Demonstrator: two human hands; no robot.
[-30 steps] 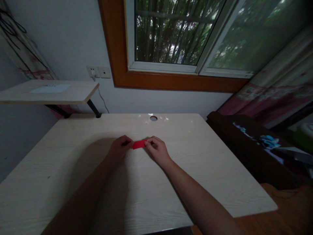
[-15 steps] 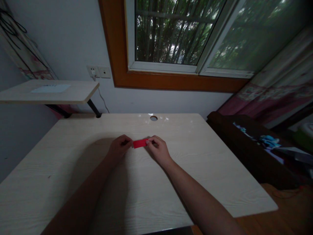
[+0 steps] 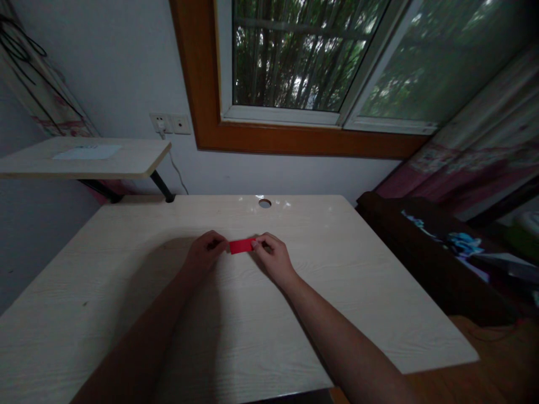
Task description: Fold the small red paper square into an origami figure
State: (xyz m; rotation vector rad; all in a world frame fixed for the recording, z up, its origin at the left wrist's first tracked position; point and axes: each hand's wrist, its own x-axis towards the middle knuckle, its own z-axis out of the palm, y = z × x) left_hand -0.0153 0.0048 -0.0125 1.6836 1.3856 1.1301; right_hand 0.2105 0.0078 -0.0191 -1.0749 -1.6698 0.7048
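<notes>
Between my two hands, over the pale wood-grain desk [image 3: 261, 331], a small flat red strip [image 3: 241, 246] is held lengthwise. It looks like paper, though its material is hard to make out. My left hand [image 3: 206, 249] pinches the strip's left end between thumb and fingers. The right end is in the pinch of my right hand [image 3: 273, 254], with the thumb lying on its face. My fingers cover both tips of the strip.
A raised shelf [image 3: 138, 154] on black legs stands at the desk's back left, with a sheet of paper [image 3: 88, 152] on it. A round cable hole [image 3: 265, 203] lies near the back edge. Beyond the right edge is a dark brown piece of furniture [image 3: 404, 247] with items on it.
</notes>
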